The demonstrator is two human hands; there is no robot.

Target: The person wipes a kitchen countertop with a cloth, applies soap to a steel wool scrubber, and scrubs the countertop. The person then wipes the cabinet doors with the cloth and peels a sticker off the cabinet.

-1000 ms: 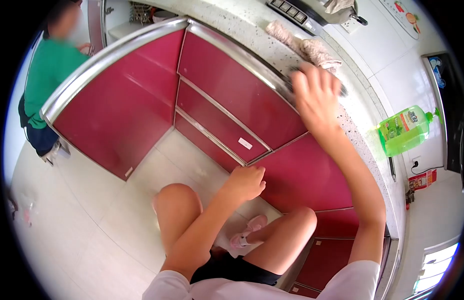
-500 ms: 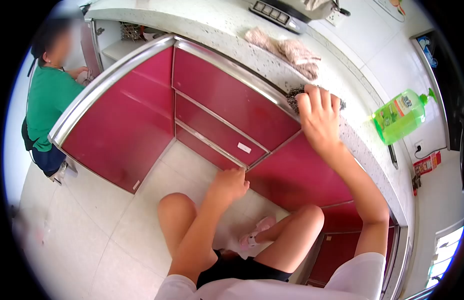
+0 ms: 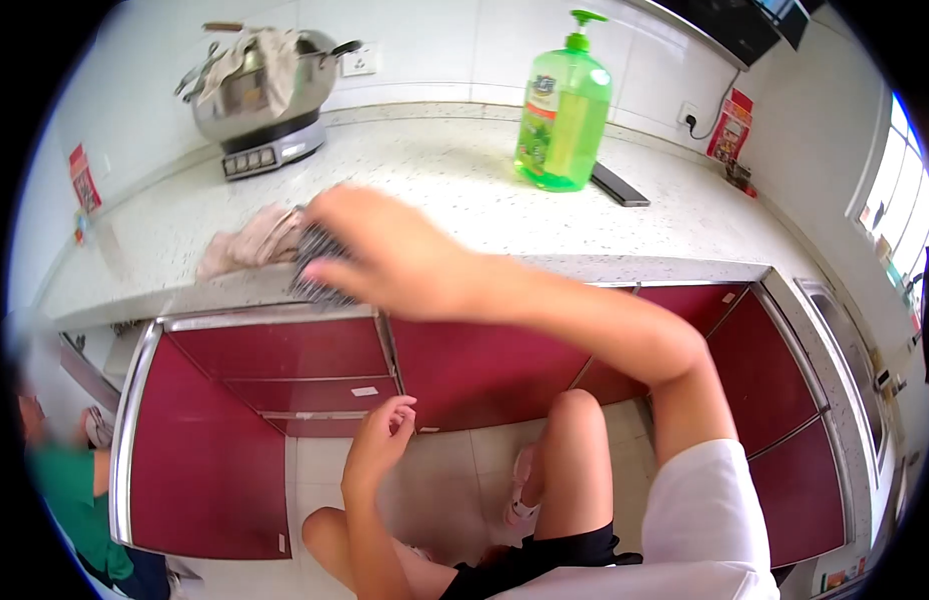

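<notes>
1. The right hand [image 3: 390,255], blurred, reaches in from 4 o'clock; its thumb and fingers are closed around a dark, wiry scourer [image 3: 327,262].
2. The scourer is at the counter's front edge, between 9 and 10 o'clock from the middle of the view. Whether it presses on the counter [image 3: 435,165] cannot be told.
3. A crumpled cloth [image 3: 240,248] lies just beside the scourer, on its 9 to 10 o'clock side, along that same edge.
4. The left hand [image 3: 378,440] is lower, between 5 and 6 o'clock from the scourer, in front of the red cupboards [image 3: 485,375]. Its fingers are loosely curled, with the hand unclosed, and nothing shows in them.
5. At 11 o'clock from the scourer, a metal pot [image 3: 217,108] with a second cloth [image 3: 277,70] draped over it sits on a base with buttons [image 3: 275,152].
6. At 2 o'clock from the scourer, a green pump bottle [image 3: 565,120] stands upright; a dark, flat slab [image 3: 622,187] lies near its foot, toward 4 o'clock.
7. Another person's green sleeve [image 3: 70,490] shows at 8 o'clock in the view.
</notes>
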